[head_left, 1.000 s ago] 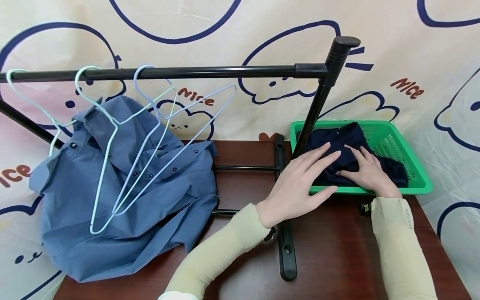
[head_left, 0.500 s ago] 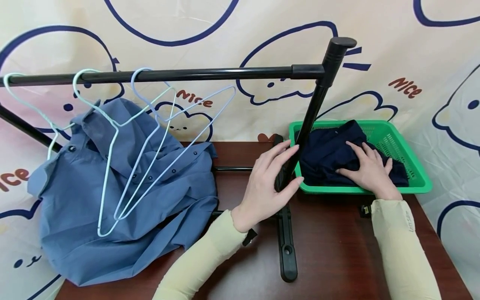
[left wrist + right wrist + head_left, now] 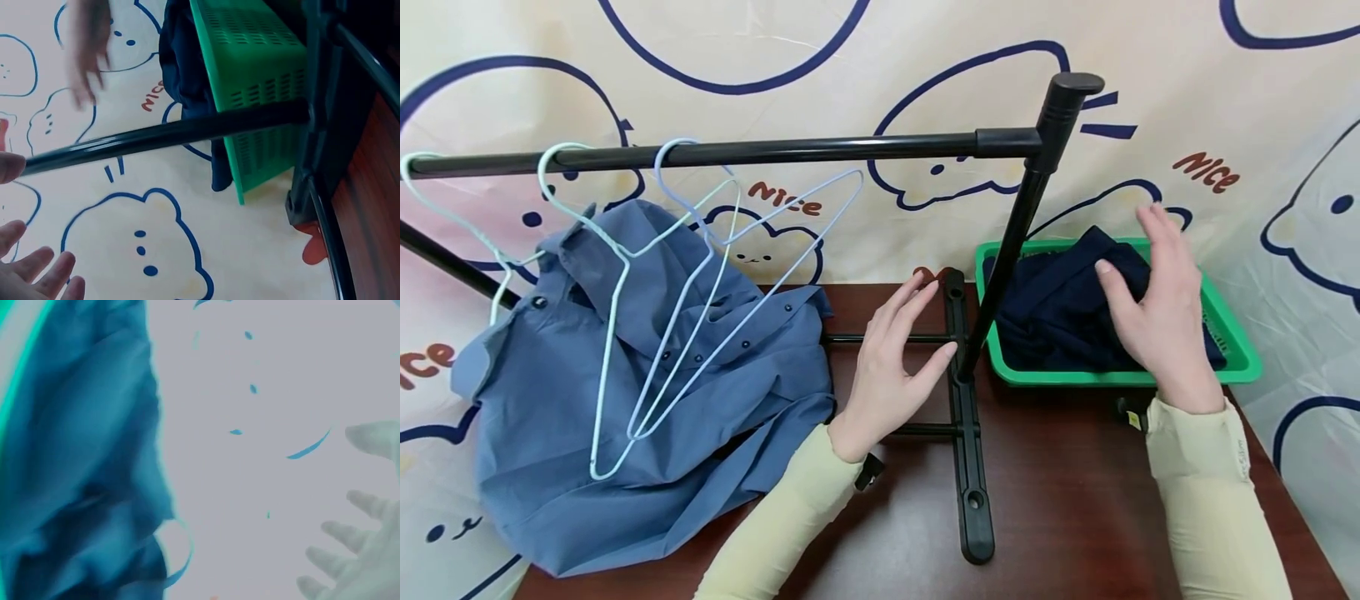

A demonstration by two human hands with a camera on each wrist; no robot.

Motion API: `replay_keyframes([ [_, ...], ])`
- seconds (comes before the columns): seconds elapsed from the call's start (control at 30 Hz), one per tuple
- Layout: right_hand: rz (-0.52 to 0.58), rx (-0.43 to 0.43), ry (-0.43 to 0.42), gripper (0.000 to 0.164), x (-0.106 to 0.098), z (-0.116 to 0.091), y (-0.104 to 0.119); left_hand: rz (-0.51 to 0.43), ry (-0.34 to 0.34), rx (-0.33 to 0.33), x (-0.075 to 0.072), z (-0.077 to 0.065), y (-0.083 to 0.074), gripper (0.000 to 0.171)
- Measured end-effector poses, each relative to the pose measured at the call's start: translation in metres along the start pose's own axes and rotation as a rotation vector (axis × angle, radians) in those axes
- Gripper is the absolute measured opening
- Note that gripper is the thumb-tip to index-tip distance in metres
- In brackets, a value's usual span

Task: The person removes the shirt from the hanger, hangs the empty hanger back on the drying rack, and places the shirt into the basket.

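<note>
My right hand (image 3: 1165, 308) is raised over the green basket (image 3: 1075, 379), its fingers extended and holding nothing. Beneath it a dark navy garment (image 3: 1056, 308) lies bunched in the basket; the right wrist view shows this cloth apart from the fingers. My left hand (image 3: 887, 367), fingers loosely spread, is in the air just left of the rack's black upright (image 3: 1018, 242), with nothing in its grasp. On the left a blue shirt (image 3: 647, 433) with dark snap buttons lies heaped behind the hangers. A light blue hanger (image 3: 760, 292) and a mint hanger (image 3: 613, 333) hang from the rail (image 3: 820, 150).
Another mint hanger (image 3: 463, 221) hangs at the far left. The rack's black foot (image 3: 973, 500) stands on the brown table (image 3: 1067, 492), joined to thin crossbars (image 3: 925, 429). Behind everything is a cartoon-printed curtain (image 3: 955, 50).
My left hand has moved left, away from the basket and past the upright. My right hand has lifted off the navy garment, whose top now bulges up slightly.
</note>
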State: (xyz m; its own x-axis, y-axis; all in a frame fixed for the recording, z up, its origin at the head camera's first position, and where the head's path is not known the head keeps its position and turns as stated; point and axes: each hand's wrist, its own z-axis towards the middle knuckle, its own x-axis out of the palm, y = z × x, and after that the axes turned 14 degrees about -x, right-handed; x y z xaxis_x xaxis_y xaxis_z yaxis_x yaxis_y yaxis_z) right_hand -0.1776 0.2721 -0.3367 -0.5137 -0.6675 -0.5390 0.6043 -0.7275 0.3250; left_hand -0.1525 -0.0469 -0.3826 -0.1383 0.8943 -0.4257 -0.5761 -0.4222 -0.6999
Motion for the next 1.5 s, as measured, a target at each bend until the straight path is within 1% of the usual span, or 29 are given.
replay_keyframes([
  [0.1, 0.012, -0.064, -0.154, 0.061, -0.008, 0.014, 0.031, 0.009, -0.001, -0.012, -0.004, -0.003, 0.004, 0.068],
  [0.13, 0.020, -0.073, -0.196, 0.060, -0.011, 0.019, 0.042, 0.013, -0.001, -0.017, -0.006, -0.004, 0.005, 0.068],
  [0.23, 0.056, -0.108, -0.301, 0.064, -0.018, 0.031, 0.075, 0.025, -0.006, -0.029, -0.011, -0.007, 0.009, 0.068],
  [0.33, 0.106, -0.126, -0.377, 0.073, -0.022, 0.041, 0.101, 0.036, -0.013, -0.046, -0.016, -0.009, 0.013, 0.067],
  [0.47, 0.143, -0.156, -0.420, 0.079, -0.025, 0.050, 0.121, 0.047, -0.011, -0.076, -0.022, -0.013, 0.017, 0.067],
  [0.57, 0.160, -0.184, -0.432, 0.081, -0.025, 0.055, 0.128, 0.060, -0.008, -0.104, -0.027, -0.018, 0.022, 0.067],
  [0.73, 0.189, -0.261, -0.458, 0.083, -0.023, 0.061, 0.131, 0.092, -0.006, -0.160, -0.037, -0.024, 0.029, 0.069],
  [0.9, 0.232, -0.332, -0.460, 0.079, -0.020, 0.065, 0.140, 0.127, -0.014, -0.213, -0.047, -0.031, 0.034, 0.072],
  [1.1, 0.277, -0.414, -0.455, 0.070, -0.013, 0.075, 0.157, 0.160, -0.051, -0.253, -0.056, -0.035, 0.043, 0.072],
  [1.23, 0.312, -0.476, -0.424, 0.064, -0.009, 0.082, 0.169, 0.171, -0.072, -0.286, -0.062, -0.039, 0.050, 0.071],
  [1.3, 0.320, -0.510, -0.392, 0.062, -0.008, 0.086, 0.175, 0.173, -0.077, -0.302, -0.064, -0.040, 0.054, 0.070],
  [1.4, 0.310, -0.566, -0.344, 0.059, -0.006, 0.094, 0.183, 0.177, -0.080, -0.334, -0.068, -0.044, 0.060, 0.070],
  [1.5, 0.274, -0.640, -0.307, 0.057, -0.003, 0.102, 0.187, 0.192, -0.079, -0.370, -0.073, -0.046, 0.065, 0.069],
])
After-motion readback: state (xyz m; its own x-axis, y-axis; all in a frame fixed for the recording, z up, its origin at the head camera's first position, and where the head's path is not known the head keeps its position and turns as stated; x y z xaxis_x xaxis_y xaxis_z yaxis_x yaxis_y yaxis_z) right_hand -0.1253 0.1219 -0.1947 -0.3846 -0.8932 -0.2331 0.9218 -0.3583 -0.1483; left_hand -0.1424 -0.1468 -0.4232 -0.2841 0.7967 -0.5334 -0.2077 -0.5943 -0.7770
